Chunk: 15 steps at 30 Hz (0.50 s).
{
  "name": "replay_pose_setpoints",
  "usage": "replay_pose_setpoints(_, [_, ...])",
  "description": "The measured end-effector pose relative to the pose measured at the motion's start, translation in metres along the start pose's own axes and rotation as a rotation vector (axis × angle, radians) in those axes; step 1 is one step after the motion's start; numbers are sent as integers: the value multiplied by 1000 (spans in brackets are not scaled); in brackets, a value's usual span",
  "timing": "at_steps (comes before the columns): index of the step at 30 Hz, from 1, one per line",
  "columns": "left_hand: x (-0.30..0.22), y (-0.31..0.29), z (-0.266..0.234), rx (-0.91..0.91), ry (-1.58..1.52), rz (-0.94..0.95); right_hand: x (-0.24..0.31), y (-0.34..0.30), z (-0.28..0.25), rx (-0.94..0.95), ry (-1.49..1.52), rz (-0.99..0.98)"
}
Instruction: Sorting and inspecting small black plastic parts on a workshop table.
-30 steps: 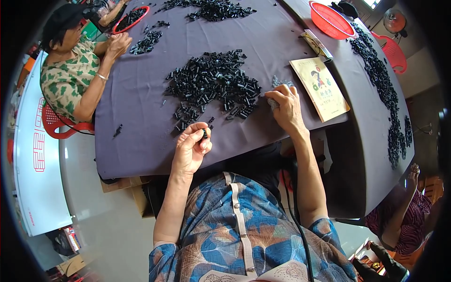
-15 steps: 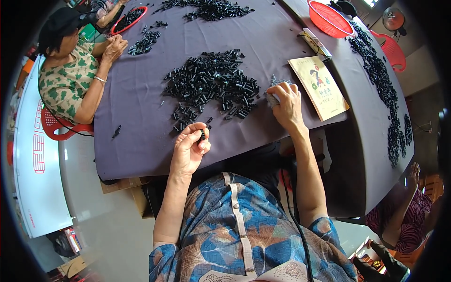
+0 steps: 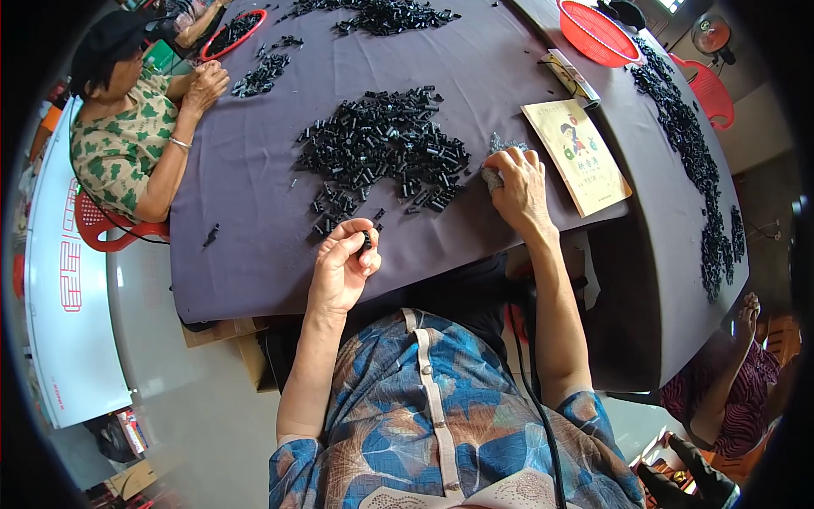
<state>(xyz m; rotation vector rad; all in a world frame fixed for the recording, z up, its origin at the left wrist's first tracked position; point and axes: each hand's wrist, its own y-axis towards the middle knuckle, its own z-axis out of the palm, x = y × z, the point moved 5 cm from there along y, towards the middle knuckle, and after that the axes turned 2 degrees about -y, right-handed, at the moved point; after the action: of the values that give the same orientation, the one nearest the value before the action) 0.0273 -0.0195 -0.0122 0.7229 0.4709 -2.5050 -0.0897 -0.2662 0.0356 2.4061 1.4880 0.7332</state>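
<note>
My left hand (image 3: 342, 265) is closed at the table's near edge, pinching a small black cylindrical piece (image 3: 366, 241) between thumb and fingers. Just beyond it spreads a large heap of similar black pieces (image 3: 381, 144). My right hand (image 3: 519, 187) rests with curled fingers on a small pile of tiny silvery-grey parts (image 3: 502, 144), right of the heap. Its fingertips are bent down into that pile, so whatever they pinch is hidden.
A yellow booklet (image 3: 577, 157) lies right of my right hand, with a long narrow box (image 3: 570, 78) behind it. A red basket (image 3: 596, 34) stands farther back. One co-worker (image 3: 127, 144) sits at the left. More black pieces (image 3: 678, 144) cover the right-hand table.
My right hand has shifted very slightly over the silvery pile, its fingers drawn a little closer together. My left hand keeps its hold on the black piece, almost still.
</note>
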Motion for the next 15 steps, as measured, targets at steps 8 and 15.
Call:
replay_pose_setpoints(8, [0,1,1,1,7,-5,4,4,6,21,7,6])
replay_pose_setpoints(15, [1,1,0,-1,4,5,-1,0,7,71,-7,7])
